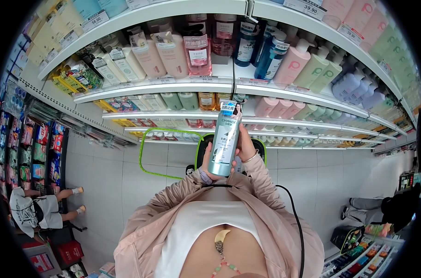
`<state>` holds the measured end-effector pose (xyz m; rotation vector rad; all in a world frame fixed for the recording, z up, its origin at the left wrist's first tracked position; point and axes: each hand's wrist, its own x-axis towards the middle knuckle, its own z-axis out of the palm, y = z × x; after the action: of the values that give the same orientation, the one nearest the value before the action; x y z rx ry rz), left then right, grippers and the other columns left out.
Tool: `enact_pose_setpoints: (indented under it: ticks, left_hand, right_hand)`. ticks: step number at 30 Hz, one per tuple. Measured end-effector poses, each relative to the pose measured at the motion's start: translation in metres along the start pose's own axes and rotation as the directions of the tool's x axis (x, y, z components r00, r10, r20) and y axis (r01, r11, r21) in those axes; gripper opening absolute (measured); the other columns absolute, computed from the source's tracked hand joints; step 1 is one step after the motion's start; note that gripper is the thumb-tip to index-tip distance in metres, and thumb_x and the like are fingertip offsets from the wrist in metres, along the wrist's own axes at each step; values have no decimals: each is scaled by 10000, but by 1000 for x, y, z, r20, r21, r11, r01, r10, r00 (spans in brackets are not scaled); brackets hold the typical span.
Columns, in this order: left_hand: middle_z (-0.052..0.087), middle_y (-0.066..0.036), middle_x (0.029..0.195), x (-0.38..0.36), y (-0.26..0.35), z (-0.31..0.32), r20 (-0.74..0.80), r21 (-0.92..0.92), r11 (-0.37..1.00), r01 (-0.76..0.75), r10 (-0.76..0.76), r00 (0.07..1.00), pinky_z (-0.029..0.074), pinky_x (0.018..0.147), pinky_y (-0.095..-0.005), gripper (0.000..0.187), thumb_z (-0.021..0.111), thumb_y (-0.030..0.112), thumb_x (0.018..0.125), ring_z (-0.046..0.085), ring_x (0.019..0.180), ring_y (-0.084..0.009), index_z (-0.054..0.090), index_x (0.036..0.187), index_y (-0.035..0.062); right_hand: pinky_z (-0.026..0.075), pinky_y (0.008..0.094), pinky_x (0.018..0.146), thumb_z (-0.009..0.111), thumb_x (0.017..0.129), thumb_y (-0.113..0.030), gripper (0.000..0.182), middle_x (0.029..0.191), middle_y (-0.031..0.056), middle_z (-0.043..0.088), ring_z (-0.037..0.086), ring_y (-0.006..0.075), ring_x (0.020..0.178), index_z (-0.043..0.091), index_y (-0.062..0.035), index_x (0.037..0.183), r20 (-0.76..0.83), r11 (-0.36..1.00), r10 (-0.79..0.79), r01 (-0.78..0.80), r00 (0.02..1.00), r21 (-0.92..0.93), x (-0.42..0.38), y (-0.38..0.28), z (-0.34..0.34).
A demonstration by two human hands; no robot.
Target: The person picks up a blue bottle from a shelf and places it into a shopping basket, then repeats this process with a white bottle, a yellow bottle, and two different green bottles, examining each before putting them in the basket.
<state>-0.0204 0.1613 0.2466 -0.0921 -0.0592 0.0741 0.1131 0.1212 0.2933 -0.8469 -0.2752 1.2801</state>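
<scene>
Slipping looks the likeliest trouble: the smooth-looking bottle (225, 139), tilted over the cart (203, 147), could drop if either grip loosened; the left hand (210, 167) cradles its lower part, toward the cart's left side; the right hand (245, 147) braces its flank, toward the cart's right; both grips look closed on it, forearms (179, 191) angled inward.

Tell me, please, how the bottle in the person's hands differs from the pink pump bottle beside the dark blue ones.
The held bottle is silvery teal; the pink pump bottle is pink. The held bottle is in the left hand and right hand; the pink pump bottle stands on a shelf. The held bottle bears lines of text; the pink pump bottle shows a large p. Both have printed fronts.
</scene>
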Motion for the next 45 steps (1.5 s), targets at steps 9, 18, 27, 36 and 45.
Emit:
enact_pose_setpoints:
  ticks: [9,18,27,36,45]
  left_hand:
    - [425,-130,1174,-2,-4,4,-16,7,1000,-10,10,1000,423,694,-440,769,407,637,731,479,855,-305,297,1268,96]
    - [420,-124,1195,-4,-5,1,-7,0,1000,-4,4,1000,426,712,-447,761,388,646,734,497,877,-322,295,1279,123]
    - [411,-129,1201,-5,-3,8,-154,338,931,-138,200,968,421,804,-430,684,397,552,790,486,978,-291,295,1268,72]
    - [259,-137,1274,-4,5,50,159,978,13,-210,609,777,220,975,-313,924,627,47,656,295,1164,-261,16,1350,61]
    - [206,-190,1336,-6,-12,72,313,759,-649,44,424,850,222,940,-387,1019,727,223,579,294,1130,-340,74,1335,20]
  right_hand:
    - [410,289,811,372,859,-444,508,1054,95,523,520,174,938,424,-31,1151,12,1000,5,-5,1000,9,-4,-1,4]
    - [408,296,823,341,864,-446,515,1076,91,517,516,177,951,408,-38,1171,16,1000,22,-22,1000,-4,-3,3,0]
    - [401,287,823,369,877,-381,476,1082,112,509,510,171,961,398,-8,1172,-6,990,89,-89,996,-112,-9,0,-1]
    - [236,284,977,389,888,-289,562,1277,158,324,305,219,1189,179,40,1293,116,772,-308,319,944,-550,-20,30,-1]
    - [366,324,913,170,878,-508,597,1203,88,436,465,201,1067,309,-70,1259,73,968,-17,-2,997,250,-33,21,0]
